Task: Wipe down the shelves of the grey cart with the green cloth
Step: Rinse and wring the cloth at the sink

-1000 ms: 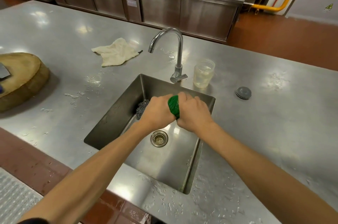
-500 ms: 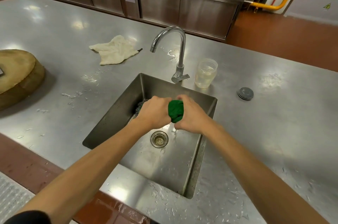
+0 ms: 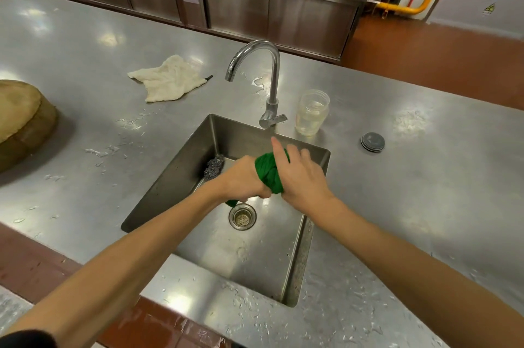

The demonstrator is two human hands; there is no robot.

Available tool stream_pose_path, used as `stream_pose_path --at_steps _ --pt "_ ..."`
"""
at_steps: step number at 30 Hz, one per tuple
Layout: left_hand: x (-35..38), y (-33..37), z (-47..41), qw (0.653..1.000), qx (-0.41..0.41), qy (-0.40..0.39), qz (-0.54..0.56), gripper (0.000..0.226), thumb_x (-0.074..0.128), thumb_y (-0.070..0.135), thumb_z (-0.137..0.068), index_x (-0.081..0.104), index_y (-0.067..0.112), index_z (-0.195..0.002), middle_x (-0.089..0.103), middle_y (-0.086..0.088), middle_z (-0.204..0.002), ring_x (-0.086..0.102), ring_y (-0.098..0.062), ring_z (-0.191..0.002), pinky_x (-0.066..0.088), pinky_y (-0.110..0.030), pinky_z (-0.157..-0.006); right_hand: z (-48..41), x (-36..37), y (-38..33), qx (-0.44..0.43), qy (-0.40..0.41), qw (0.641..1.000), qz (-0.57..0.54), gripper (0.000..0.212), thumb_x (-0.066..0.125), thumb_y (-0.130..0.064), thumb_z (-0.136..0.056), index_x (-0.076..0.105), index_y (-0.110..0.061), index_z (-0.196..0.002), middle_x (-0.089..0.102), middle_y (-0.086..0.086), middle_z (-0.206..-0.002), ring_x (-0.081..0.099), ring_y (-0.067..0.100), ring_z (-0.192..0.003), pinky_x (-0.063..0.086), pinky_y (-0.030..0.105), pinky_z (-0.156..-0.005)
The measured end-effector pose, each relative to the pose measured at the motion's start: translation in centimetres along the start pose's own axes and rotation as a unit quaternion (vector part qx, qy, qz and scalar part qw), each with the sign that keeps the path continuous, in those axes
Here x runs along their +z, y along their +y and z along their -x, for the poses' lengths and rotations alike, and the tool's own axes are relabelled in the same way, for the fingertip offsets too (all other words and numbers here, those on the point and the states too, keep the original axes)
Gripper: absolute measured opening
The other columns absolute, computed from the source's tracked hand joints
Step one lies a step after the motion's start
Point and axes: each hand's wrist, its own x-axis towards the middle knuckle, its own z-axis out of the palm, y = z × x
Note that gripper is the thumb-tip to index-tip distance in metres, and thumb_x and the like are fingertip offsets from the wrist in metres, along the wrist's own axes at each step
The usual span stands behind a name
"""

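Observation:
The green cloth [image 3: 268, 171] is twisted into a tight roll above the steel sink [image 3: 181, 174]. My left hand [image 3: 242, 178] grips its lower end, and a green tip hangs out below that fist near the drain [image 3: 242, 216]. My right hand [image 3: 300, 174] holds the upper end, palm over the cloth, with its index finger sticking up loose. No grey cart is in view.
A steel scourer [image 3: 214, 167] lies in the sink's back left corner. Behind the sink stand the tap [image 3: 265, 75] and a clear plastic jar [image 3: 312, 112]. A white rag [image 3: 170, 79], a wooden chopping block [image 3: 22, 120] and a round grey plug [image 3: 372, 142] lie on the wet counter.
Both hands kept wringing the cloth over the sink. More of the roll now shows between them, and my right hand's fingers have loosened, the index finger lifting off.

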Motion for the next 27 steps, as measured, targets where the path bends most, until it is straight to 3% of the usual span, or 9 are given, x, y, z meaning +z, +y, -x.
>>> stream_pose_path --at_steps 2,4,7,10,15,19,22,24,27 --pt "-0.3 0.1 -0.3 0.981 0.045 0.046 -0.183 0.023 0.072 0.003 -0.071 0.051 0.012 -0.067 0.056 0.001 -0.061 0.051 -0.02 -0.055 0.041 -0.029 -0.053 -0.7 -0.1 0.3 0.023 -0.036 0.998 -0.053 0.07 0.075 -0.022 -0.072 0.042 -0.008 -0.132 0.057 0.014 -0.107 0.062 0.036 -0.09 0.048 0.039 -0.065" --pt "-0.7 0.1 -0.3 0.941 0.077 0.099 -0.314 0.015 0.067 0.012 -0.076 0.057 0.014 -0.087 0.066 -0.005 -0.079 0.061 -0.029 -0.073 0.045 -0.035 -0.062 -1.2 -0.1 0.4 0.064 -0.042 0.99 -0.122 0.05 0.073 -0.031 -0.07 0.049 -0.011 -0.109 0.062 0.01 -0.094 0.063 0.033 -0.081 0.053 0.039 -0.066" --pt "-1.2 -0.2 -0.6 0.884 0.127 0.154 -0.422 0.025 0.062 0.014 -0.081 0.054 0.018 -0.104 0.068 -0.005 -0.089 0.064 -0.033 -0.08 0.039 -0.035 -0.061 -1.4 0.1 0.1 0.108 -0.056 0.96 -0.253 0.032 0.072 -0.036 -0.068 0.054 -0.017 -0.085 0.063 0.001 -0.078 0.06 0.024 -0.07 0.054 0.034 -0.063" --pt "-2.3 -0.1 -1.1 0.842 0.183 0.182 -0.473 0.027 0.062 0.014 -0.081 0.056 0.014 -0.107 0.067 -0.006 -0.092 0.065 -0.033 -0.076 0.033 -0.034 -0.059 -1.9 0.0 -0.2 0.14 -0.072 0.915 -0.372 0.021 0.075 -0.027 -0.062 0.056 -0.018 -0.064 0.06 -0.006 -0.059 0.057 0.013 -0.054 0.047 0.026 -0.052" --pt "-4.1 0.2 -1.6 0.811 0.269 0.184 -0.486 0.018 0.065 0.01 -0.08 0.059 0.008 -0.097 0.062 -0.01 -0.079 0.05 -0.027 -0.057 0.029 -0.031 -0.052 -3.0 -0.8 0.1 0.182 -0.168 0.8 -0.546 0.012 0.07 -0.008 -0.053 0.06 -0.01 -0.057 0.053 0.002 -0.052 0.045 0.015 -0.048 0.034 0.024 -0.042" --pt "-6.3 1.4 -1.8 0.757 0.396 0.159 -0.495 0.015 0.07 0.003 -0.071 0.059 0.002 -0.082 0.058 -0.012 -0.064 0.052 -0.029 -0.044 0.026 -0.025 -0.046 -3.2 -0.2 -0.4 0.189 -0.203 0.671 -0.687 0.024 0.064 0.006 -0.054 0.05 -0.014 -0.053 0.045 0.007 -0.054 0.041 0.016 -0.044 0.026 0.019 -0.037" --pt "-6.7 1.3 -2.0 0.739 0.416 0.132 -0.513 0.02 0.076 0.003 -0.068 0.059 0.003 -0.08 0.057 -0.011 -0.063 0.053 -0.028 -0.044 0.025 -0.024 -0.044 -2.8 0.8 -0.6 0.176 -0.255 0.583 -0.751 0.026 0.059 0.009 -0.058 0.043 -0.012 -0.062 0.043 0.005 -0.057 0.038 0.012 -0.043 0.021 0.016 -0.034" --pt "-6.3 0.5 -2.1 0.746 0.401 0.123 -0.518 0.021 0.078 0.007 -0.071 0.06 0.003 -0.081 0.058 -0.011 -0.066 0.055 -0.029 -0.048 0.027 -0.025 -0.043 -2.6 1.5 -0.6 0.181 -0.271 0.567 -0.756 0.028 0.059 0.008 -0.059 0.041 -0.012 -0.067 0.043 0.005 -0.059 0.037 0.011 -0.044 0.02 0.017 -0.033" --pt "-5.6 -0.3 -2.6 0.775 0.347 0.111 -0.517 0.022 0.07 0.016 -0.083 0.06 0.005 -0.098 0.061 -0.011 -0.079 0.06 -0.031 -0.062 0.035 -0.03 -0.047 -2.4 2.3 -0.6 0.211 -0.239 0.584 -0.747 0.03 0.065 0.008 -0.06 0.046 -0.015 -0.063 0.044 0.005 -0.061 0.043 0.012 -0.047 0.021 0.02 -0.036"
